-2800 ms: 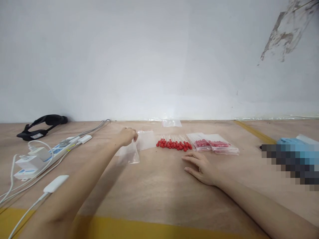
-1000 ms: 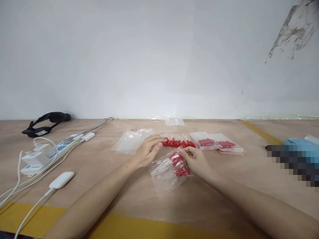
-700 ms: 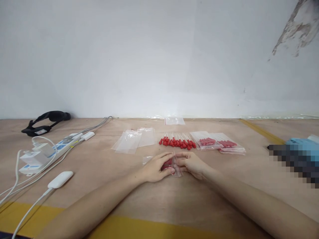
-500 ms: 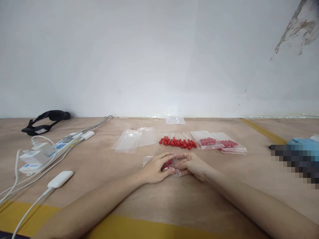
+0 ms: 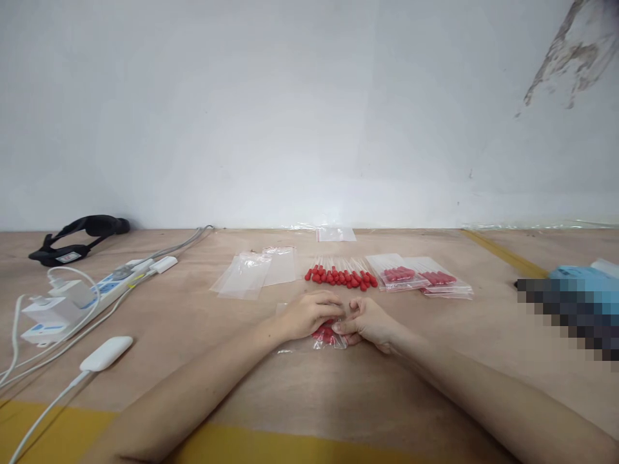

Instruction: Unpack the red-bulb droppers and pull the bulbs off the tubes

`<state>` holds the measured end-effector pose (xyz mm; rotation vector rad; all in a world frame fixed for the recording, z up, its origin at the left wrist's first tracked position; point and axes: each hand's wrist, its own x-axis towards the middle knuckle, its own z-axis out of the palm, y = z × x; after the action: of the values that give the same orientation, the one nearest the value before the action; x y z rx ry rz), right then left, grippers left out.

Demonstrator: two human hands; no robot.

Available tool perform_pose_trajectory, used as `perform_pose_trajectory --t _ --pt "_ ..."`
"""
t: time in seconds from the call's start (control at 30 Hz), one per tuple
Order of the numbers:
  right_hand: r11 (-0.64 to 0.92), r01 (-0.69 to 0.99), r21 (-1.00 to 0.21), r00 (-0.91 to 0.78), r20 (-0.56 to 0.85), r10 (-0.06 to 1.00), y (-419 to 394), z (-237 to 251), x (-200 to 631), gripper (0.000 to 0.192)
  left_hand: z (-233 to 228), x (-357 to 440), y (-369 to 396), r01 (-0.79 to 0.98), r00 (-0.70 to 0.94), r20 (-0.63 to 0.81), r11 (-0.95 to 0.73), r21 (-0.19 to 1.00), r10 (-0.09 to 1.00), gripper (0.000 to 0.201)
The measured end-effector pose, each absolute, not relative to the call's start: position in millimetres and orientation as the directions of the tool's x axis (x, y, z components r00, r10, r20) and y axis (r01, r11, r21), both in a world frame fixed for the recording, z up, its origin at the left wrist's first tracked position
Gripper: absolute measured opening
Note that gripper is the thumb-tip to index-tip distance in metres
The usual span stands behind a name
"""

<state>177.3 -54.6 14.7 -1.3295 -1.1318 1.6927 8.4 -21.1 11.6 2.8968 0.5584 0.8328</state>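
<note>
Bag in work: clear zip bag [image 5: 331, 343] on the near-middle worktop [image 5: 290, 399]; red-tipped sticks inside, partly covered by the fingers. Seal closed or not: cannot tell.
Left hand [image 5: 309, 314]: curled over the left part of that bag, touching it; grip beneath not visible.
Right hand [image 5: 370, 323]: narrow, thumb and fingers pinching the bag's right edge.
Filled bags [image 5: 442, 278]: overlapping pile right of centre, red heads showing through; judged done. Count unclear.
Loose sticks [image 5: 341, 277]: a row beyond the hands, heads toward the near side, outside any bag; judged left over.
Flat bags [image 5: 245, 277]: overlapping, left of the row, no sticks seen in them.
Far bag [image 5: 337, 234]: flat by the wall, apart from the others.
Progress: judged partway, one bag in hand.
</note>
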Motion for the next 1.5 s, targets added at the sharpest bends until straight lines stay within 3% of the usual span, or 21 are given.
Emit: perform_pose_trajectory --t 0.23,0.33,0.47,0.93,1.1,1.2,1.27,1.37,1.43,1.5 --pt "-0.324 0.010 -0.946 -0.233 -0.317 0.919 -57 14 179 0.056 6 4 -23 0.303 0.764 0.583 -0.951 0.056 0.277 0.027" --pt "-0.298 -0.008 -0.955 -0.257 -0.286 0.923 -59 13 181 0.058 10 6 -25 0.312 0.797 0.545 -0.950 -0.004 0.260 0.027" --pt "-0.261 -0.038 -0.965 -0.306 -0.237 0.922 -59 12 182 0.052 14 8 -26 0.276 0.852 0.451 -0.960 0.044 0.266 0.026" --pt "-0.359 -0.140 -0.923 -0.304 -0.305 0.903 -57 18 186 0.039 8 6 -21 0.325 0.833 0.502 -0.940 -0.105 0.232 0.028" --pt "-0.191 -0.127 -0.973 -0.349 -0.137 0.927 -58 11 186 0.022 10 5 -22 0.348 0.812 0.526 -0.933 -0.090 0.252 0.028" --pt "0.041 0.027 -0.999 -0.349 0.029 0.937 -58 1 190 0.013 10 2 -22 0.376 0.810 0.500 -0.926 -0.040 0.307 0.028" --pt "0.337 0.221 -0.915 -0.383 0.237 0.893 -56 -4 194 0.015 9 1 -21 0.393 0.805 0.492 -0.919 -0.027 0.330 0.026" --pt "0.719 0.472 -0.510 -0.493 0.524 0.695 -54 -5 199 0.019 7 0 -21 0.407 0.804 0.490 -0.912 -0.042 0.337 0.024" --pt "0.800 0.552 -0.234 -0.572 0.592 0.568 -51 0 201 0.022 7 1 -21 0.414 0.805 0.486 -0.909 -0.052 0.339 0.023" --pt "0.827 0.560 -0.048 -0.645 0.601 0.471 -50 5 202 0.027 7 1 -23 0.424 0.806 0.476 -0.904 -0.049 0.352 0.023"
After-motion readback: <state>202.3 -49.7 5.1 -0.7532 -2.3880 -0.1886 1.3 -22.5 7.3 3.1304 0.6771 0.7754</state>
